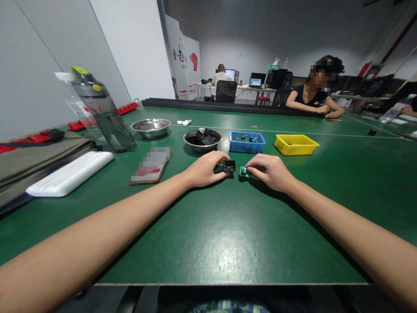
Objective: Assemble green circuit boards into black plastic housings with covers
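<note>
The left hand (206, 168) grips a black case (229, 166), the right hand (269, 171) a circuit board (243, 173) — unjoined, well in from the surface's (208, 234) near edge; more black parts (204, 139) seemingly remain.

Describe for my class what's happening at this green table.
The left hand holds a small black case, and the right hand holds a green circuit board beside it; the two pieces are apart. Beyond the hands stand a metal bowl of black pieces, a blue bin with green parts, and a yellow bin.
</note>
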The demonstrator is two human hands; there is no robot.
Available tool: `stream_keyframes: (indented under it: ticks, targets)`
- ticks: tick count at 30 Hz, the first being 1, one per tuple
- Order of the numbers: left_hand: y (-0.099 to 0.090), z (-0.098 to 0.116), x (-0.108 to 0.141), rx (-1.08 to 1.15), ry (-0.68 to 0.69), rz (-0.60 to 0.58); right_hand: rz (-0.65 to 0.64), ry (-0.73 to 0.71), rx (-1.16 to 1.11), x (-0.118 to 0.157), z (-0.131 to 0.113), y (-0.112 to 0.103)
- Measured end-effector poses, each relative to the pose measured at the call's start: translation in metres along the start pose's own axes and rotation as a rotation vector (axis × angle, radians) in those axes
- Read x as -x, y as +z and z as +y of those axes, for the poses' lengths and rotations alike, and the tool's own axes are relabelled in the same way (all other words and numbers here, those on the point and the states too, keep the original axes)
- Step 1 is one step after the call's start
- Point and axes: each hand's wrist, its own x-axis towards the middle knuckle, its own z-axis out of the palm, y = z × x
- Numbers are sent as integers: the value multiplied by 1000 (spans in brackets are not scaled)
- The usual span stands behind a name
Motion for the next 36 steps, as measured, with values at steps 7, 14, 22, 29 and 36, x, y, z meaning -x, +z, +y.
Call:
stream_keyframes:
  ticks: [7, 14, 22, 29, 36]
  targets:
    - [0, 0, 0, 0, -6, -8, -2, 6, -10, 0, 0, 0]
    - [1, 0, 1, 2, -13, -3, -3, 16, -4, 0, -1, -1]
    - [1, 0, 1, 10, -11, -5, 2, 2, 7, 0, 0, 0]
    - [1, 0, 1, -2, -12, -10, -2, 7, -4, 0, 1, 1]
    - [1, 0, 1, -3, -6, -4, 47, -1, 19, 0, 0, -1]
